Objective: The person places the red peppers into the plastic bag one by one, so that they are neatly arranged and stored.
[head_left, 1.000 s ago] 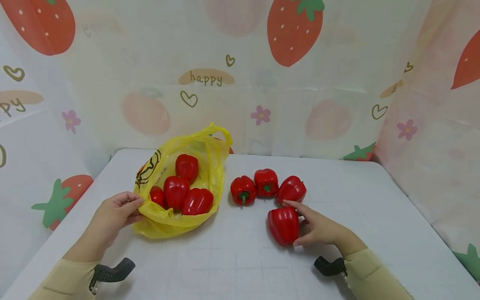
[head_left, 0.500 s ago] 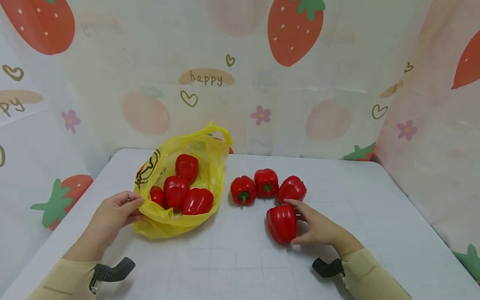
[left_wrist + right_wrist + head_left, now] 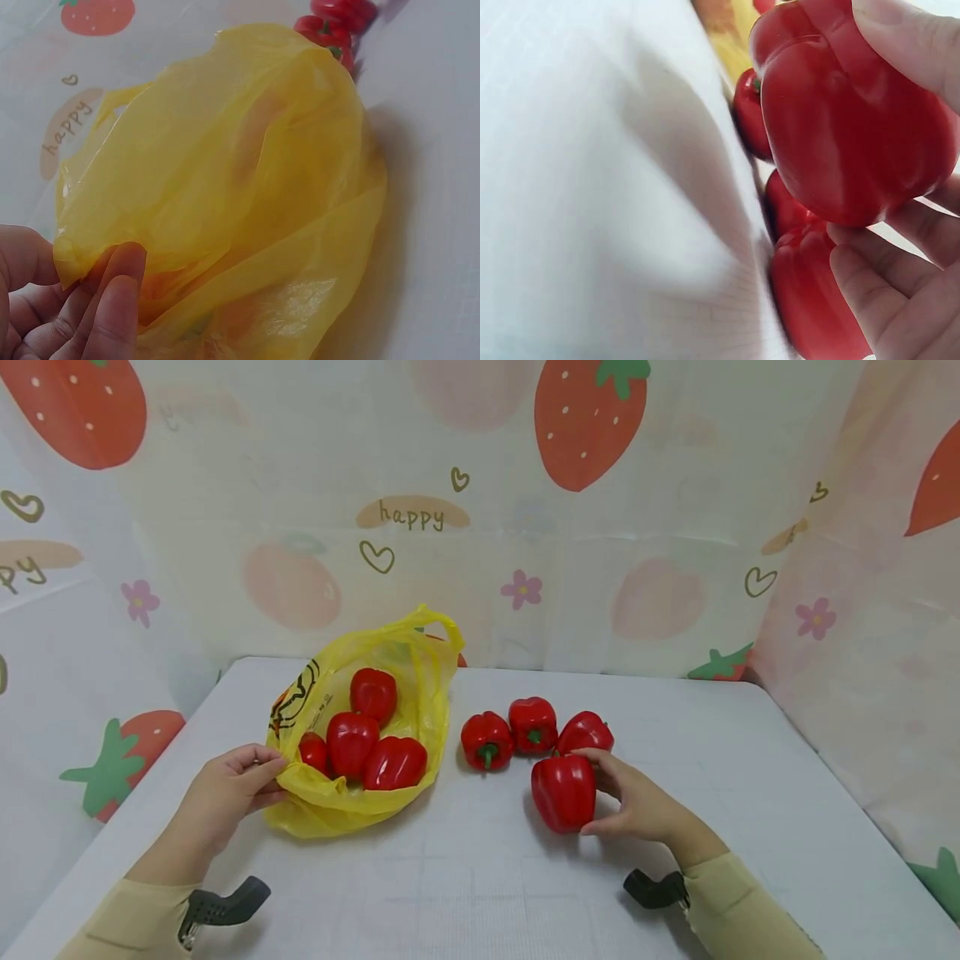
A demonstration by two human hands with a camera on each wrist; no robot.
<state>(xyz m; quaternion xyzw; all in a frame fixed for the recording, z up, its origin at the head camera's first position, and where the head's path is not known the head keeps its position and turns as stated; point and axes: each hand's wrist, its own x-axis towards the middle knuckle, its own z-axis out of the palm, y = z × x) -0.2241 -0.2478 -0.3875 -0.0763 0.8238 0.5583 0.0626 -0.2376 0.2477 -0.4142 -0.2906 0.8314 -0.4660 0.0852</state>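
Observation:
My left hand (image 3: 232,789) pinches the near left edge of a yellow plastic bag (image 3: 348,810), whose mouth faces me. Inside the bag lie several red bell peppers (image 3: 352,743); one at the left is partly hidden by the plastic. In the left wrist view, thumb and fingers grip the thin yellow film. My right hand (image 3: 637,802) holds a red bell pepper (image 3: 847,120) from its right side, thumb near and fingers far. A shadow beneath shows it is slightly off the table. Behind it, three more bell peppers (image 3: 487,741) stand close together; the rightmost is partly covered.
The white table (image 3: 465,893) carries everything and ends at a curtain (image 3: 570,610) printed with strawberries at the back and sides. A black wrist mount (image 3: 225,903) sticks out from the left sleeve, and another mount (image 3: 656,889) from the right sleeve.
My right hand has raised the bell pepper a little off the table and shifted it slightly left. The left hand and the bag have stayed in place.

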